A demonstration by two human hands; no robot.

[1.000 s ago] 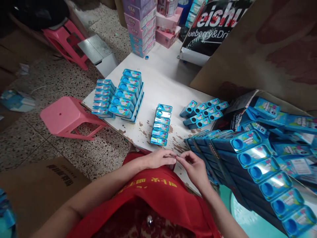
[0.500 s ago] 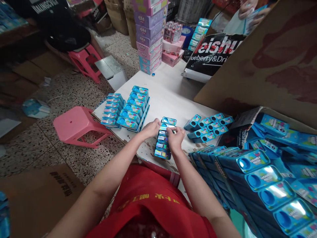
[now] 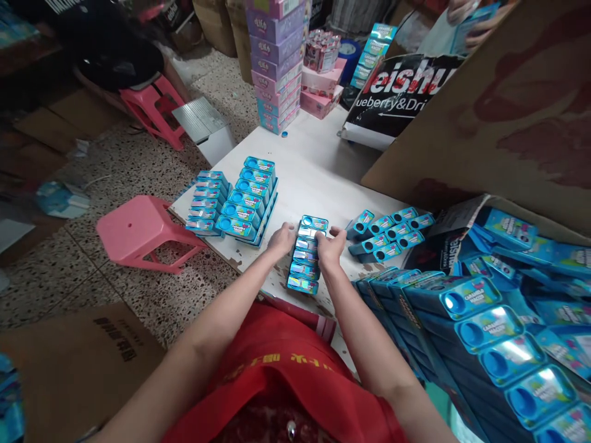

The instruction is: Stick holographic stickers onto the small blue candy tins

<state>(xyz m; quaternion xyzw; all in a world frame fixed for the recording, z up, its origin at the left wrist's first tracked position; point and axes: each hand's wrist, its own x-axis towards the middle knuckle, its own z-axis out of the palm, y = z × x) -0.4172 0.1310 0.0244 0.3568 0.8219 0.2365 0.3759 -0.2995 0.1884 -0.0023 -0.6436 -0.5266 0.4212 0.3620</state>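
Observation:
A short row of small blue candy boxes (image 3: 303, 269) stands on the white table in front of me, with shiny strips across most of their tops. The farthest box (image 3: 315, 222) in the row shows a bare printed top. Just left of the row is my left hand (image 3: 280, 241), its fingers loosely bent and slightly apart, with nothing visible in them. My right hand (image 3: 331, 246) is at the row's right side. Its thumb touches or nearly touches the second box from the far end, and its other fingers stand apart from the thumb.
Two blue box groups, a strip-topped row (image 3: 205, 204) and a tray (image 3: 265, 224) of boxes, stand left. Loose boxes (image 3: 386, 234) and a large stack (image 3: 475, 332) are right. A cardboard flap (image 3: 466, 135) rises behind; a pink stool (image 3: 138, 227) stands left. Another person's hands (image 3: 480, 27) show at top.
My right hand has loosened from a pinch over the second box, whose top now shows a shiny strip. My left hand has drawn slightly left, away from the row.

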